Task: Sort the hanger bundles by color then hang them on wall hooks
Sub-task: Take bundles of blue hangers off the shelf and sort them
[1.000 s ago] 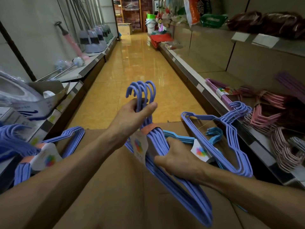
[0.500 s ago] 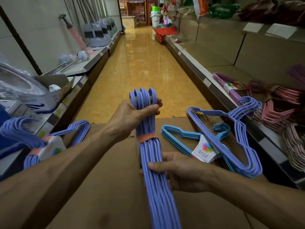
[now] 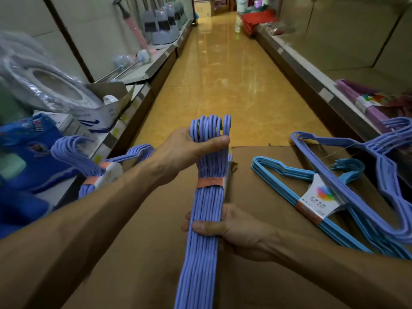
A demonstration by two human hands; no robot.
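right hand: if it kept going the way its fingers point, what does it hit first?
The right hand points left across the box, fingers curled round the purple hanger bundle. Past that, probably the left forearm, though depth is unclear; it may pass under it.

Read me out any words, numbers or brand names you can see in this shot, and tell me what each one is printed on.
"NO 829", roughly, the last digits unsure: on the white card label of the light blue hanger bundle.
Small characters above it: too blurred to read.
Letters on the blue package at left: too blurred to read.
Print on the white box at left: too small to read.
Orange band on the purple bundle held by both hands: no text visible.
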